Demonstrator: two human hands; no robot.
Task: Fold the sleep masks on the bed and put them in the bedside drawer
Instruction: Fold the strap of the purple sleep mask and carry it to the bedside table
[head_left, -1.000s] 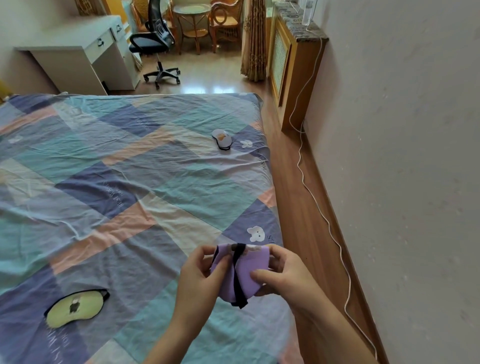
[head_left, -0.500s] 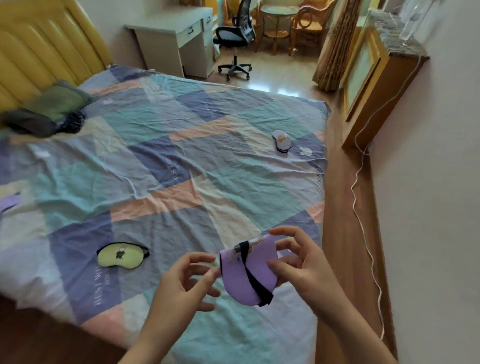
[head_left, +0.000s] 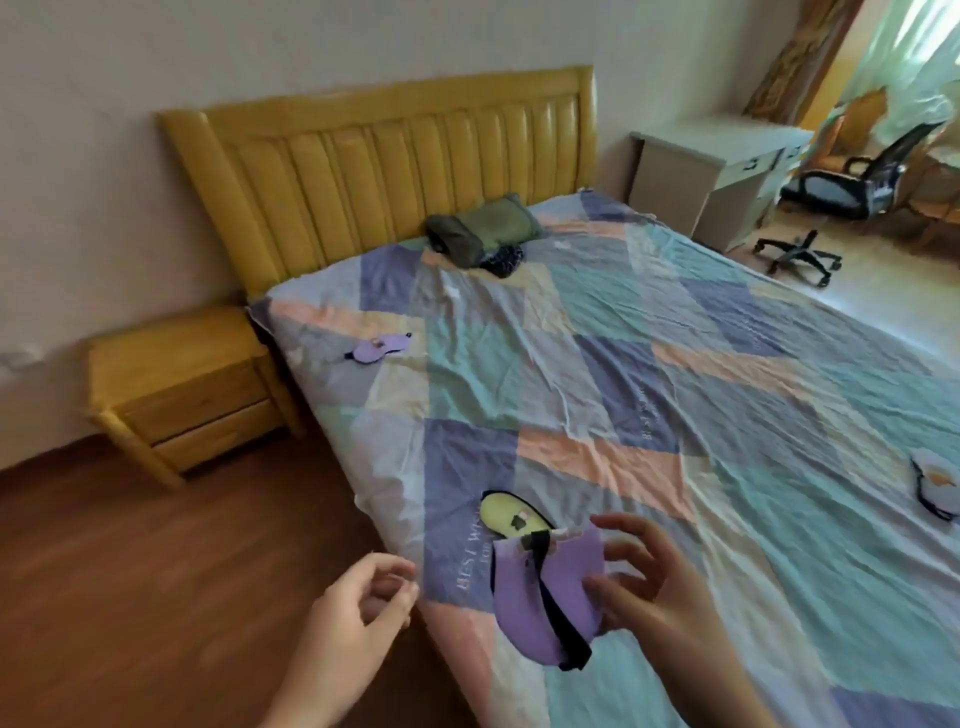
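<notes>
My right hand (head_left: 660, 587) holds a folded purple sleep mask (head_left: 540, 597) with a black strap, raised above the near corner of the bed (head_left: 649, 364). Apart from the mask, my left hand (head_left: 358, 603) hovers over the floor with its fingers loosely curled and nothing in them. A yellow-green sleep mask (head_left: 506, 512) lies flat on the bed just behind the purple one. Another purple mask (head_left: 376, 347) lies unfolded near the bed's left edge, close to the headboard. A pale folded mask (head_left: 935, 480) rests at the right edge. The wooden bedside cabinet (head_left: 182, 384) stands left with both drawers shut.
A yellow padded headboard (head_left: 395, 156) backs the bed, with dark folded clothes (head_left: 483, 234) below it. A white desk (head_left: 711, 171) and black swivel chair (head_left: 836, 192) stand at the far right. Brown wooden floor (head_left: 156, 571) runs between me and the cabinet.
The view has swung left from the foot of the bed to the headboard and bedside cabinet. My left hand has let go of the folded purple mask, which my right hand alone holds.
</notes>
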